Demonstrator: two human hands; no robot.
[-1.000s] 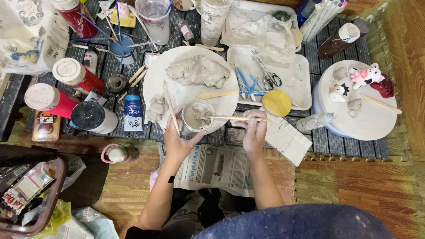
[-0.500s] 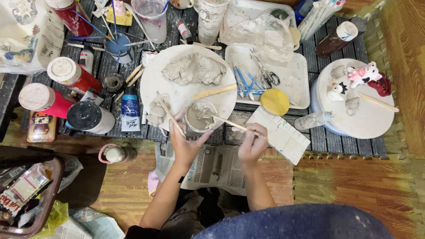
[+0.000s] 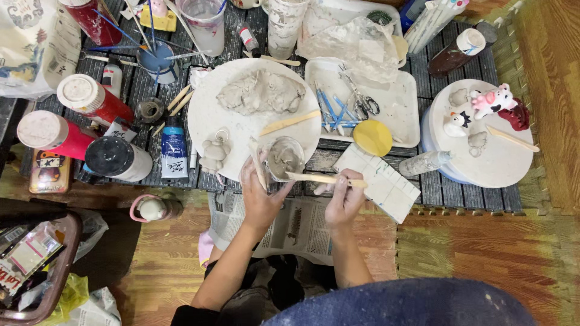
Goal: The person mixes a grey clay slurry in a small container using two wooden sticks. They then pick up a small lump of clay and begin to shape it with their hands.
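My left hand (image 3: 260, 196) grips a small clear cup of grey clay slip (image 3: 284, 158) at the near edge of a round white board (image 3: 211, 115). My right hand (image 3: 344, 196) holds a thin wooden stick (image 3: 317, 177) whose tip points into the cup. On the board lie a grey clay slab (image 3: 261, 92), a small clay figure (image 3: 214, 152) and another wooden tool (image 3: 290, 122).
A low dark slatted table holds paint bottles (image 3: 90, 99), a blue tube (image 3: 173, 148), a white tray with blue tools and scissors (image 3: 362, 105), a yellow round sponge (image 3: 373, 137), a white gridded palette (image 3: 380, 181) and a turntable with small figurines (image 3: 483, 130). Newspaper (image 3: 296, 226) covers my lap.
Both hands stayed at the cup. The stick in my right hand has shifted a little, its tip now at the cup's rim.
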